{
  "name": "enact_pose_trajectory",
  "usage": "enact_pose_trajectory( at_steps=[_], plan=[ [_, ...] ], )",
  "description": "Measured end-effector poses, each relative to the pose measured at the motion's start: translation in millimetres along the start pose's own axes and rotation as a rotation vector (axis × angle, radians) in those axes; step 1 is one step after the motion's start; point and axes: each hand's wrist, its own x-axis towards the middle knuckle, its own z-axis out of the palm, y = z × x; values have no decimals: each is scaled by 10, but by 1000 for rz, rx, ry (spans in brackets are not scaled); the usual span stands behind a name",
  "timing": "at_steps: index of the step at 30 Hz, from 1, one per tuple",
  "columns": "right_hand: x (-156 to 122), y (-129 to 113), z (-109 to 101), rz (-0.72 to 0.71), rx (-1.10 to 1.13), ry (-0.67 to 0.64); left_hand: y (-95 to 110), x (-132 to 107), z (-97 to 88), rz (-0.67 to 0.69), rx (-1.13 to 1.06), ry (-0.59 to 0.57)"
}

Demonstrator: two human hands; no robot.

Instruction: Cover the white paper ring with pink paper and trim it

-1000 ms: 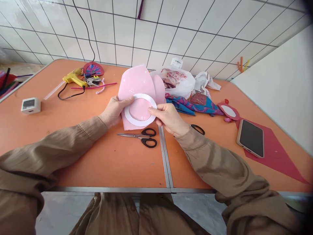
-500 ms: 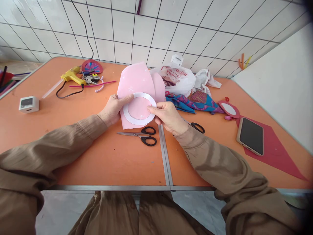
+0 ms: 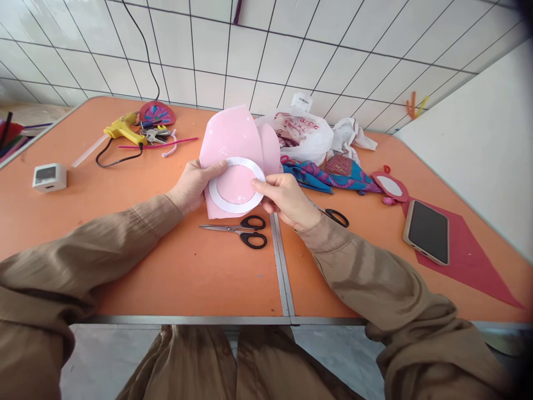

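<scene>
Holds a pink sheet (image 3: 231, 136) up off the table (image 3: 187, 272) in both hands, with a white ring (image 3: 233, 209) laid flat against its lower half. Pinches the sheet's left edge with the left hand (image 3: 194, 186), thumb curled onto the ring's upper left rim, fingers hidden behind the paper. Pinches the ring's right rim against the sheet with the right hand (image 3: 285, 199), thumb on top, other fingers folded behind. Leaves the sheet's curved top edge standing free above both hands and its bottom edge hanging just over black scissors (image 3: 244, 232), flat on the table below and between the hands. Hides most of a second pair of scissors (image 3: 336, 216) just beyond the right wrist. Sits over a metal seam (image 3: 281, 261) running from under the right hand down to the table's near edge. Has open orange table under both forearms down to that edge, and more to the left of the left hand as far as a white cube (image 3: 49, 177). Meets clutter past the fingertips: a plastic bag (image 3: 306, 136) and patterned cloth (image 3: 328, 176) up and right of the right hand, a yellow glue gun (image 3: 122, 129) well up and left of the left hand. Has a phone (image 3: 427, 231) on a red sheet (image 3: 470, 261) well right of the right hand.
</scene>
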Motion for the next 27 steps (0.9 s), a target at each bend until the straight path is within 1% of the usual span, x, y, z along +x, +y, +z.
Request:
enact_pose_trajectory(
  at_steps=[7,13,20,27],
  plan=[
    [-1,-27,-11,53,96,-26,10,-1,5,4,7,20],
    [8,2,-9,-15,9,3,-5,20,-19,12,6,14],
    [7,19,-7,-39,-20,7,-34,57,-57,22,-6,-7],
    [17,41,-2,-62,-41,13,-31,47,-51,13,-22,-10]
  ],
)
